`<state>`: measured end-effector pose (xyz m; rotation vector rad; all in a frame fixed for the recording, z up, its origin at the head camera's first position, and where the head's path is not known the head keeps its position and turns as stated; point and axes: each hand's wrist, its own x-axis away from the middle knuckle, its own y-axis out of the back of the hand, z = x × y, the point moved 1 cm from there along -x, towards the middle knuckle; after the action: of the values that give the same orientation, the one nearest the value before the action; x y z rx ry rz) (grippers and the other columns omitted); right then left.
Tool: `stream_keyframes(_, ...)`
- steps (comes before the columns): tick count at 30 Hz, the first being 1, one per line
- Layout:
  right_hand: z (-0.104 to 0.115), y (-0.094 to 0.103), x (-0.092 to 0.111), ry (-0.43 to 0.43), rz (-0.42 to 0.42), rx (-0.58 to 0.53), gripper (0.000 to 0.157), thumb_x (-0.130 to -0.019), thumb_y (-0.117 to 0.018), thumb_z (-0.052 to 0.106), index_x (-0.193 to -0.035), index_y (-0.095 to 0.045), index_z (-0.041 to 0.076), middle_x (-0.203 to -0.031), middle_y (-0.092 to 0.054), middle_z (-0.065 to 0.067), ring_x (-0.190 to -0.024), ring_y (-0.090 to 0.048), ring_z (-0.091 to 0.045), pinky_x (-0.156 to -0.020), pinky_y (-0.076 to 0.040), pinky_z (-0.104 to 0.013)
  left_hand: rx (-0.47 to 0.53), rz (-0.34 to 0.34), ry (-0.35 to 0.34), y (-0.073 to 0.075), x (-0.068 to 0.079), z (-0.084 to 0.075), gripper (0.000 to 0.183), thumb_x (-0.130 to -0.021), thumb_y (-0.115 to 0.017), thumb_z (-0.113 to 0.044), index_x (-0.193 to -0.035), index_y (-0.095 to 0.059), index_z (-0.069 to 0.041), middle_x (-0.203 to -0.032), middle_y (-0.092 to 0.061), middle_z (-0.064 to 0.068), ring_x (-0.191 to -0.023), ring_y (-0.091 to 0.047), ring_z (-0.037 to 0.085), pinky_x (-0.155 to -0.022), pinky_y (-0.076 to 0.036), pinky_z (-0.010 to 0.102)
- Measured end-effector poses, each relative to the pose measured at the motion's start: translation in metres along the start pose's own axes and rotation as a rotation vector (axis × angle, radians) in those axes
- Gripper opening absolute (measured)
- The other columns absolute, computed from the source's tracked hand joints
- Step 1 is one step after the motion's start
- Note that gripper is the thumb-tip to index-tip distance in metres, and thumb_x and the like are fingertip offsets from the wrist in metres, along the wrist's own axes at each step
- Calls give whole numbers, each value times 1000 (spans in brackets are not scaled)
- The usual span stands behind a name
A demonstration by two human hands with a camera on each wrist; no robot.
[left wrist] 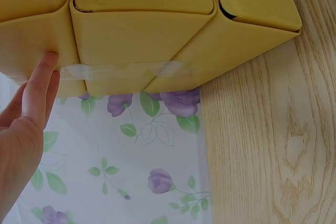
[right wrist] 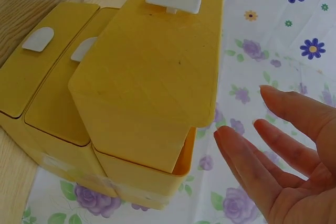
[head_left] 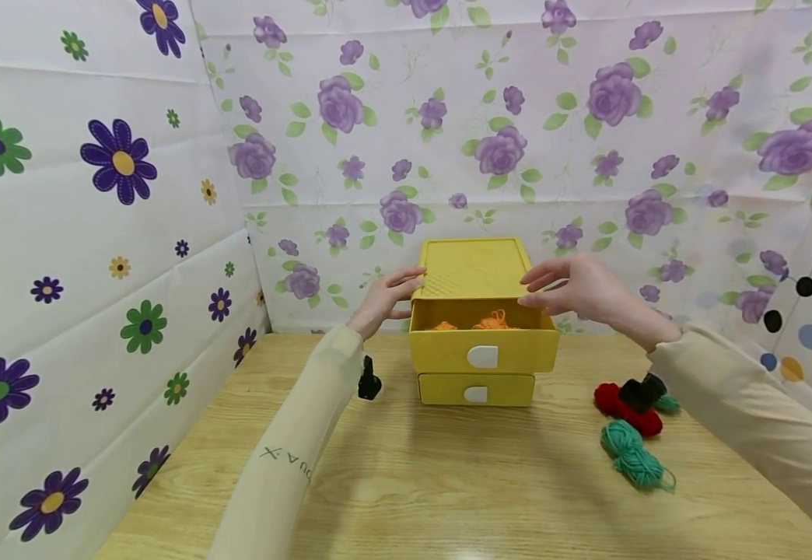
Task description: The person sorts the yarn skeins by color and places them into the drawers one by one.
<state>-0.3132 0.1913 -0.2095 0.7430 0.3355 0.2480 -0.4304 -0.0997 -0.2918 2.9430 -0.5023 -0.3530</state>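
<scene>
A yellow drawer unit [head_left: 476, 268] stands on the table, its top drawer [head_left: 448, 351] pulled out toward me. Orange yarn [head_left: 495, 320] shows inside that drawer. My left hand [head_left: 386, 299] rests its fairly straight fingertips on the unit's left side, and in the left wrist view the index fingertip [left wrist: 51, 56] lies on the yellow wall. At the upper right edge of the unit is my right hand [head_left: 577, 289]. Its fingers and thumb are spread with nothing between them, a little apart from the open drawer in the right wrist view.
Red yarn [head_left: 609, 398] and a teal yarn skein [head_left: 635, 455] lie on the wooden table [head_left: 448, 482] at the right. Lower drawers with white handles [right wrist: 38, 39] are closed. Flowered cloth [head_left: 336, 155] hangs close behind the unit and along the left.
</scene>
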Motion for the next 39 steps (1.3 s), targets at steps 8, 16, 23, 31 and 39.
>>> stream_keyframes(8, 1, -6, 5, 91, -53, -125, 32, -82, -69, 15, -108, -63, -3, -96, -63, -16, -80, -63, -27, -68, -51, -33, 0, -8, -1, 0, 0, 0, 39, -92, -55, -29, -129, -54, -18, -129, -46, 3, -108, -46, 26, -76, -48, 42)
stream_keyframes(16, 2, -18, 12, 164, -42, -206, 24, -81, -68, 8, -100, -65, -6, -89, -66, -14, -78, -62, -34, -67, -50, -39, -5, -6, 2, 0, -1, -1, 39, -92, -56, -30, -129, -53, -18, -129, -46, 3, -108, -46, 25, -76, -48, 41)
stream_keyframes(23, 1, -25, 18, 109, -12, -261, 24, -81, -69, 13, -99, -67, -4, -90, -66, -15, -81, -63, -29, -70, -50, -35, -7, -8, 5, 0, 0, 0, 39, -92, -56, -30, -128, -54, -18, -129, -46, 3, -107, -47, 24, -76, -48, 41)
stream_keyframes(31, -3, -36, 22, 121, -24, -266, 21, -80, -70, 12, -95, -69, -3, -87, -67, -12, -77, -63, -28, -68, -51, -35, 3, -12, 7, 0, -1, 0, 40, -91, -56, -30, -129, -53, -17, -130, -46, 5, -108, -46, 26, -75, -48, 41)
stream_keyframes(39, -8, -45, 27, 85, 9, -284, 19, -82, -67, 8, -98, -68, -4, -89, -66, -12, -80, -63, -29, -70, -50, -37, 0, -10, 10, 0, -1, -1, 38, -91, -56, -30, -128, -54, -18, -130, -46, 3, -107, -48, 25, -75, -48, 41)
